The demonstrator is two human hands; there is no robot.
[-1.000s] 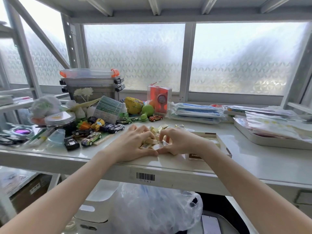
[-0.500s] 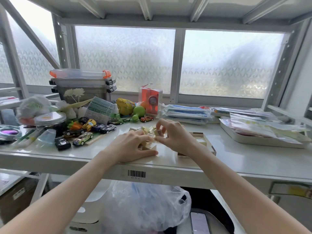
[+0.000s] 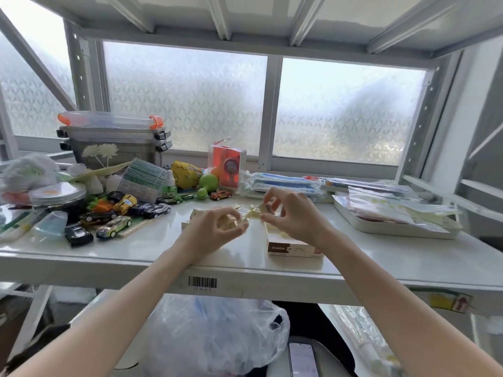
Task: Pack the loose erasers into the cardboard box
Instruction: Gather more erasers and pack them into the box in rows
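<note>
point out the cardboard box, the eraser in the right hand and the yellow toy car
cardboard box [image 3: 292, 247], head view, its printed front wall
eraser [image 3: 268, 207], head view, its barcoded wrapper
yellow toy car [image 3: 125, 202], head view, its roof

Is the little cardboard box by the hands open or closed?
Open. The small cardboard box has no lid on top, and pale erasers show inside it under the right hand. How full it is cannot be told.

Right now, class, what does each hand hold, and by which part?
The right hand pinches a small cream eraser with a dark printed label by its edges. The left hand cups cream erasers; the exact hold cannot be told.
</note>
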